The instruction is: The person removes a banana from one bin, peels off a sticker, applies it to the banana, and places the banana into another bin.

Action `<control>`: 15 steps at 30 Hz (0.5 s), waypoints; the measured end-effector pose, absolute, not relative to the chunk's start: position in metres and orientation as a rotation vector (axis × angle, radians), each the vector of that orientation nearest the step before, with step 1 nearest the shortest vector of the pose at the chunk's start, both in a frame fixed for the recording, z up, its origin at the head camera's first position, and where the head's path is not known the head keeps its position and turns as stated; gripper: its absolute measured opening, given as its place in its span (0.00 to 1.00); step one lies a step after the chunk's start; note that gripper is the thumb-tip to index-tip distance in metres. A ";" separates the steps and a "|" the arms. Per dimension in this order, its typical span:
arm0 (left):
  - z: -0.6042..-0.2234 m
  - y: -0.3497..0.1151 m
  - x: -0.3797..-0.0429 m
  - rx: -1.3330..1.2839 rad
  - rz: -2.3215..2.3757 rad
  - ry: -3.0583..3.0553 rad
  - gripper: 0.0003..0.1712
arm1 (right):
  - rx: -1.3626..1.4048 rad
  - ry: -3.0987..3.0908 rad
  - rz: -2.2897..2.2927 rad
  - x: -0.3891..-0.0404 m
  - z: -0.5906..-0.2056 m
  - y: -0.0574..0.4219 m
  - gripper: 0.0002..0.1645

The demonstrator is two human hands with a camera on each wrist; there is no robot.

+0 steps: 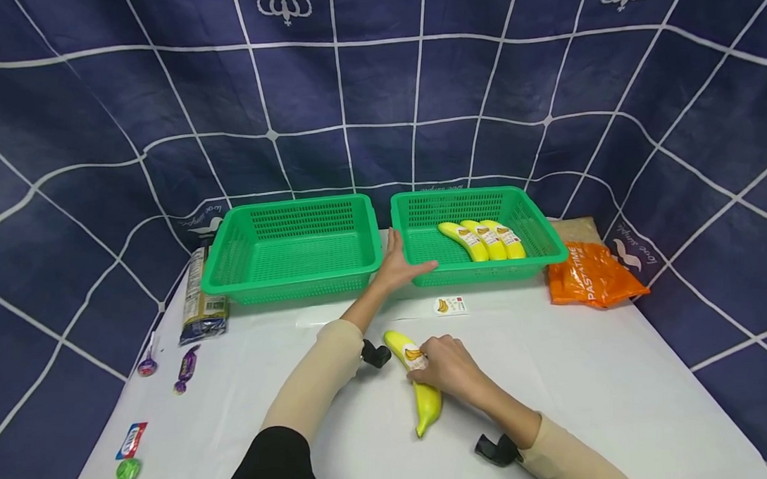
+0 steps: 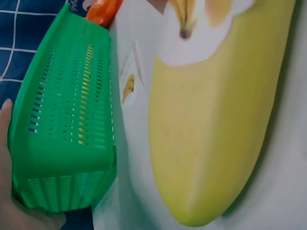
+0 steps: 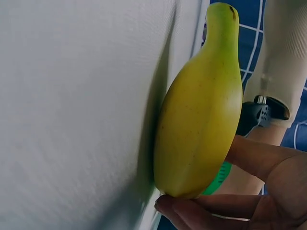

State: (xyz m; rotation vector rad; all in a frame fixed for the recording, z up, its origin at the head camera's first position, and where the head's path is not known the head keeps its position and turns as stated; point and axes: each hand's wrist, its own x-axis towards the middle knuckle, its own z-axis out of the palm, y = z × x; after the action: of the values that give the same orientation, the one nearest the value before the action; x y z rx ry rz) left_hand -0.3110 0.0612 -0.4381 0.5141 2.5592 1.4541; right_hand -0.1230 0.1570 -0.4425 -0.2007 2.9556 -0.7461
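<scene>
A yellow banana [image 1: 428,401] with a banana-picture label [image 1: 415,357] on its upper part lies on the white table. My right hand [image 1: 450,367] holds it, thumb on one side and fingers on the other, as the right wrist view also shows the banana [image 3: 196,120] between them. Farther forward, my left hand [image 1: 397,268] is at the near left corner of the right green basket [image 1: 486,272], thumb stretched along its front and fingers straight beside its left end. That basket contains three labelled bananas [image 1: 483,240]. A white strip carrying another banana label [image 1: 450,305] lies before it.
Another green basket [image 1: 296,288] stands to the left. Beside it is a dark plastic package [image 1: 203,302], with several wrapped sweets, including a purple one [image 1: 186,368], along the left edge. An orange bag [image 1: 588,274] stands right of the baskets. A blue curtain [image 1: 378,92] hangs behind.
</scene>
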 end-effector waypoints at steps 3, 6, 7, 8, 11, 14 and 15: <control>-0.440 0.060 -0.314 0.519 1.439 2.560 0.73 | -0.194 2.922 -0.762 -0.126 -0.440 0.157 0.16; -0.441 0.059 -0.316 0.520 1.440 2.553 0.74 | -0.176 2.874 -0.804 -0.129 -0.438 0.159 0.15; -0.441 0.059 -0.316 0.520 1.438 2.551 0.75 | -0.169 2.855 -0.819 -0.130 -0.438 0.160 0.16; -0.441 0.059 -0.317 0.519 1.439 2.548 0.75 | -0.166 2.840 -0.831 -0.130 -0.438 0.161 0.17; -0.441 0.059 -0.317 0.520 1.439 2.547 0.75 | -0.169 2.805 -0.852 -0.133 -0.437 0.165 0.20; -0.441 0.060 -0.318 0.533 1.442 2.550 0.75 | -0.156 2.788 -0.848 -0.135 -0.434 0.169 0.20; -0.441 0.061 -0.319 0.537 1.444 2.554 0.76 | -0.143 2.786 -0.840 -0.136 -0.433 0.171 0.20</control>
State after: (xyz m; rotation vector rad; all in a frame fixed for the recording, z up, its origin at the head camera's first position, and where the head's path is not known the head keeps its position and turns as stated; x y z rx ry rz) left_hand -0.3187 0.0609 -0.4415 0.5367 2.5536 1.4443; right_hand -0.1363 0.1711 -0.4327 -0.1429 2.7859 -0.8396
